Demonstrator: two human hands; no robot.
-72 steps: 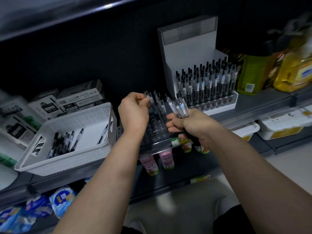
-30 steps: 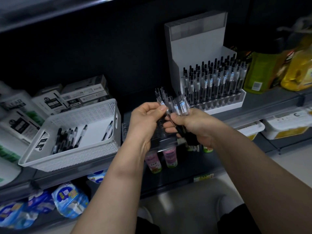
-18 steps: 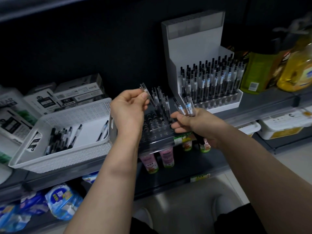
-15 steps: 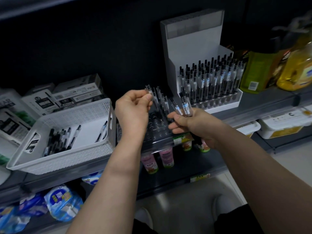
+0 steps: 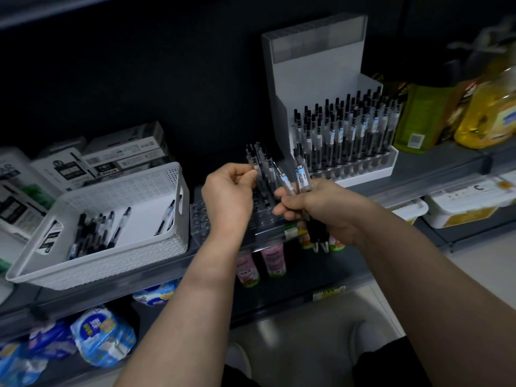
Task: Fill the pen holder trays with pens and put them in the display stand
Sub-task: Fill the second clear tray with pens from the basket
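Note:
A clear pen holder tray [image 5: 198,219] with rows of round holes lies on the shelf between my hands, and several pens stand in its far rows. My left hand [image 5: 227,195] pinches the top of one upright pen [image 5: 252,160] over the tray. My right hand [image 5: 321,209] grips a small bundle of pens [image 5: 300,177], caps up and dark grips hanging below my palm. Behind them stands the white display stand [image 5: 315,65], with a filled tray of pens [image 5: 349,135] in its lower tier.
A white perforated basket [image 5: 111,255] with several loose pens sits at the left on the shelf. Pen boxes [image 5: 122,152] are stacked behind it. Yellow and green bottles [image 5: 491,113] stand at the right. Small bottles and blue packets fill the lower shelves.
My left hand took one pen from the bundle and carried it left over the tray. It now holds the pen slightly lower and nearer the tray. My right hand stayed beside it.

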